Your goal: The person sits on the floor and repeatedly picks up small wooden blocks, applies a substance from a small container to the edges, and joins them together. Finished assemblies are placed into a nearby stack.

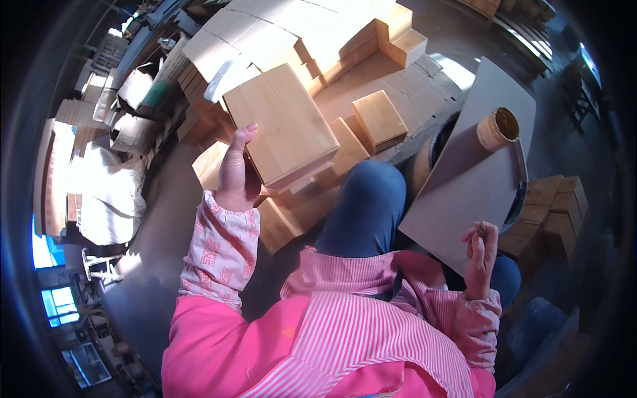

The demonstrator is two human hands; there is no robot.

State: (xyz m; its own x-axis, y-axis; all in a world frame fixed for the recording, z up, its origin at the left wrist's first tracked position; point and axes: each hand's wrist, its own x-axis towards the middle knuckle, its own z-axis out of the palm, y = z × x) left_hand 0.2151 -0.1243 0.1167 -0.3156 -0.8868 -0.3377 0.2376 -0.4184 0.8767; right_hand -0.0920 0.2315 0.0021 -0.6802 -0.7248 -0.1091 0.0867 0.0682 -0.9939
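A pale wooden box [282, 123] is lifted and tilted in front of me. My left hand [236, 166] grips its near left edge, the thumb on the top face and the other fingers hidden beneath. Off to the right, my right hand [482, 255] is raised above my lap with its fingers pinched together. A small dark tip shows at those fingers, too small to name. Near that hand a flat pale board [438, 212] lies slanted across a round container, carrying a brown cylindrical tub [497, 130].
More wooden boxes [379, 119] lie around the held one, some on flattened cardboard [424, 86]. Behind stands a large cardboard-covered stack [265, 33]. Stacked wooden blocks [551, 209] sit right of the board. At left are a white sack [109, 199] and assorted cartons [136, 132].
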